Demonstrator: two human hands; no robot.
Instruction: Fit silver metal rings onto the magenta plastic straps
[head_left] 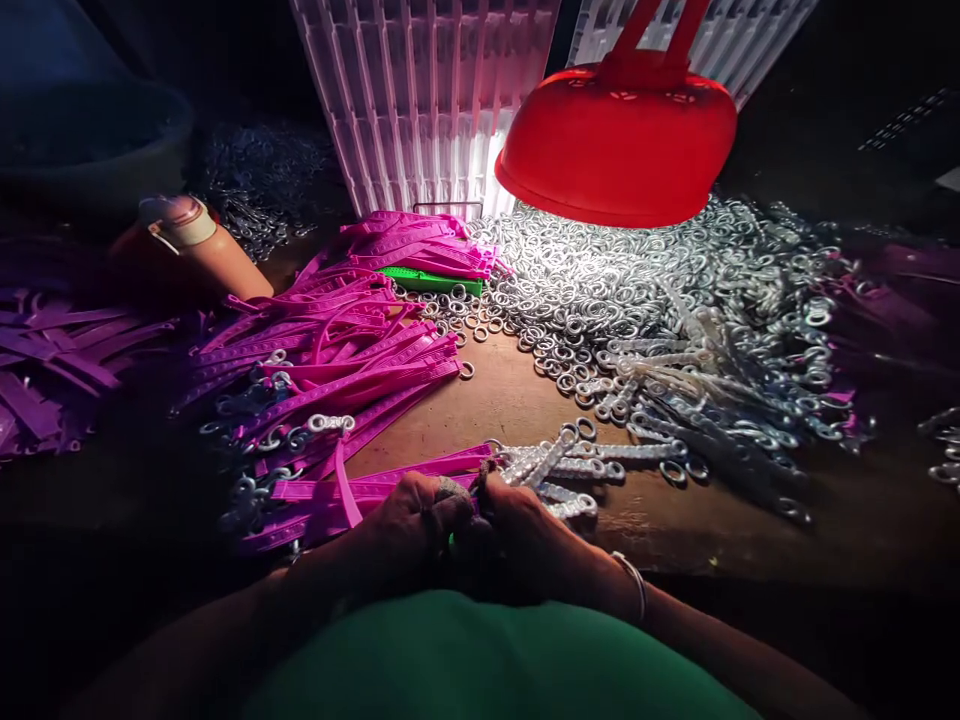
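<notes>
At the table's near edge my left hand point(426, 515) and my right hand point(519, 530) meet, fingers closed together. Whatever is between them is mostly hidden; a bit of green shows below the fingers. Magenta strips point(375, 370) lie in a pile to the left, some reaching up to my left hand. Just beyond my right hand are whitish strips with rings point(559, 468) at their ends. A large heap of metal rings point(600, 290) spreads behind, with more pale strips point(705, 380) on its near right side.
A red lamp point(622, 145) hangs low over the rings, before ribbed translucent panels point(427, 100). An orange bottle point(217, 255) leans at the left, near a dark tub point(90, 130). Purple strips point(45, 370) lie far left. A green piece point(431, 281) is under the magenta pile.
</notes>
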